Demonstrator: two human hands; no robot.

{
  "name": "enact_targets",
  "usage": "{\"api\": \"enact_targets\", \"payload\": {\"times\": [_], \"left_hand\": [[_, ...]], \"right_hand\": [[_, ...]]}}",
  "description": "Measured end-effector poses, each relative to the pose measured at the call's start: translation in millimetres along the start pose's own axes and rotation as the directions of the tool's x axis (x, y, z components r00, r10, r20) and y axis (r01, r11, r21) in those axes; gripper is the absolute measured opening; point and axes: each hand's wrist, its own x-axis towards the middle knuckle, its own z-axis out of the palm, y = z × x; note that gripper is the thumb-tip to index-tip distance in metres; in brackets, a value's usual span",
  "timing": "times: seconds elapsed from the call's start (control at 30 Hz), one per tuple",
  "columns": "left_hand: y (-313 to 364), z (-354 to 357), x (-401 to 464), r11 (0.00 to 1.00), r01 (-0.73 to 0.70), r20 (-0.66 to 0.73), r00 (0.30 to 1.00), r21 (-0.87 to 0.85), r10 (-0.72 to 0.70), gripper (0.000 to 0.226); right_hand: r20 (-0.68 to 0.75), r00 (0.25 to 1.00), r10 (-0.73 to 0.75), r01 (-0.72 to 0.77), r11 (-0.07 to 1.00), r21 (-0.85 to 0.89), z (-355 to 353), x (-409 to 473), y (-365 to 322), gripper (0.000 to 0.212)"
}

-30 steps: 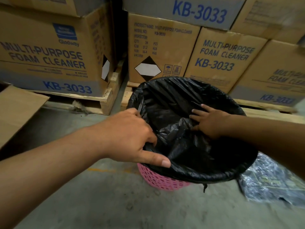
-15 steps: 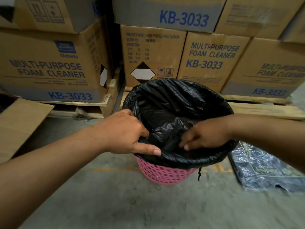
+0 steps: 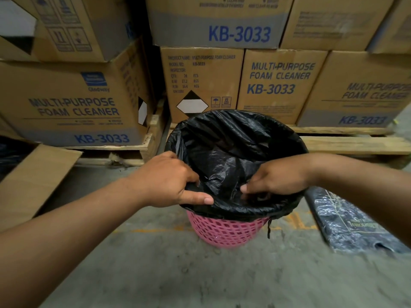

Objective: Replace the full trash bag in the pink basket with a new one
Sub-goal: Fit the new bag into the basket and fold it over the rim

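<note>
A pink mesh basket (image 3: 224, 230) stands on the concrete floor, lined with a black trash bag (image 3: 233, 138) whose edge is folded over the rim. My left hand (image 3: 169, 181) pinches the bag's edge at the near left of the rim, thumb stretched along the fold. My right hand (image 3: 275, 181) grips the bag's plastic at the near right of the rim, fingers curled inward. The inside of the bag is dark and crumpled; its contents are hidden.
Stacked cardboard boxes (image 3: 278, 85) on wooden pallets (image 3: 355, 143) rise right behind the basket. A flat cardboard sheet (image 3: 33, 178) lies at the left. A shiny dark plastic pack (image 3: 349, 225) lies on the floor at the right.
My right hand has moved from inside the bag to its near rim and closed on the plastic. My left hand stays pinched on the rim. The view has pulled back slightly.
</note>
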Motion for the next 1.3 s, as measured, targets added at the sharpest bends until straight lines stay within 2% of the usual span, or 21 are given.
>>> {"api": "enact_targets", "payload": {"times": [0.1, 0.2, 0.3, 0.4, 0.6, 0.73, 0.87, 0.93, 1.0, 1.03, 1.07, 1.1, 1.13, 1.2, 1.23, 1.27, 1.3], "left_hand": [[1, -1, -1, 1.0, -0.001, 0.008, 1.0, -0.013, 0.001, 0.094], [0, -2, -3, 1.0, -0.002, 0.005, 1.0, -0.004, 0.002, 0.095], [-3, -1, -8, 0.998, -0.042, -0.066, 0.997, -0.035, 0.04, 0.089], [-10, 4, -15, 0.994, -0.09, -0.145, 0.986, -0.062, 0.08, 0.079], [-3, 3, -13, 1.0, -0.017, -0.113, 0.993, -0.023, 0.014, 0.082], [4, 0, -6, 0.999, 0.039, -0.074, 0.997, 0.025, -0.037, 0.084], [6, 1, -5, 0.998, 0.044, -0.069, 0.997, 0.039, -0.041, 0.08], [4, 1, -8, 0.999, 0.032, -0.113, 0.993, -0.007, -0.033, 0.081], [-1, -3, -7, 0.993, 0.062, -0.2, 0.977, -0.096, -0.08, 0.089], [-5, -6, -4, 0.982, 0.115, -0.234, 0.961, -0.149, -0.148, 0.093], [-9, -9, 0, 0.961, 0.193, -0.239, 0.941, -0.199, -0.238, 0.095], [-13, -10, 5, 0.928, 0.28, -0.205, 0.92, -0.246, -0.332, 0.097], [-17, -11, 10, 0.885, 0.361, -0.127, 0.903, -0.293, -0.41, 0.099], [-23, -11, 17, 0.808, 0.47, 0.099, 0.878, -0.354, -0.468, 0.104], [-25, -13, 18, 0.801, 0.497, 0.177, 0.868, -0.335, -0.464, 0.105], [-27, -16, 19, 0.817, 0.503, 0.21, 0.863, -0.283, -0.458, 0.106], [-28, -20, 20, 0.844, 0.491, 0.206, 0.868, -0.217, -0.452, 0.108]], "right_hand": [[0.012, 1.0, 0.007, -0.007, 1.0, 0.02, 12, -8, 5, 0.056], [-0.121, 0.988, -0.097, 0.098, 0.995, 0.005, 23, -15, 7, 0.063], [-0.121, 0.982, -0.147, 0.122, 0.974, -0.192, 30, -25, 8, 0.078], [-0.178, 0.964, -0.197, 0.114, 0.913, -0.391, 37, -26, 11, 0.087], [-0.218, 0.955, -0.2, 0.067, 0.863, -0.501, 39, -10, 29, 0.091], [-0.316, 0.916, -0.247, 0.049, 0.851, -0.523, 38, -3, 49, 0.097], [-0.349, 0.888, -0.299, 0.067, 0.836, -0.545, 40, -1, 55, 0.1], [-0.367, 0.866, -0.339, 0.146, 0.874, -0.464, 37, -7, 53, 0.097], [-0.535, 0.762, -0.364, 0.24, 0.927, -0.289, 29, -13, 58, 0.085], [-0.649, 0.688, -0.324, 0.225, 0.946, -0.233, 24, -12, 64, 0.081], [-0.735, 0.638, -0.229, 0.128, 0.973, -0.192, 18, -10, 71, 0.083], [-0.767, 0.633, -0.102, -0.021, 0.989, -0.148, 11, -7, 75, 0.091], [-0.733, 0.68, 0.038, -0.17, 0.98, -0.107, 4, -4, 78, 0.1], [-0.529, 0.805, 0.267, -0.362, 0.929, -0.083, -4, 3, 80, 0.11], [-0.44, 0.833, 0.334, -0.418, 0.902, -0.106, -5, 6, 80, 0.106], [-0.417, 0.834, 0.362, -0.452, 0.881, -0.138, -7, 8, 79, 0.098], [-0.463, 0.814, 0.35, -0.471, 0.865, -0.175, -9, 9, 77, 0.09]]}}
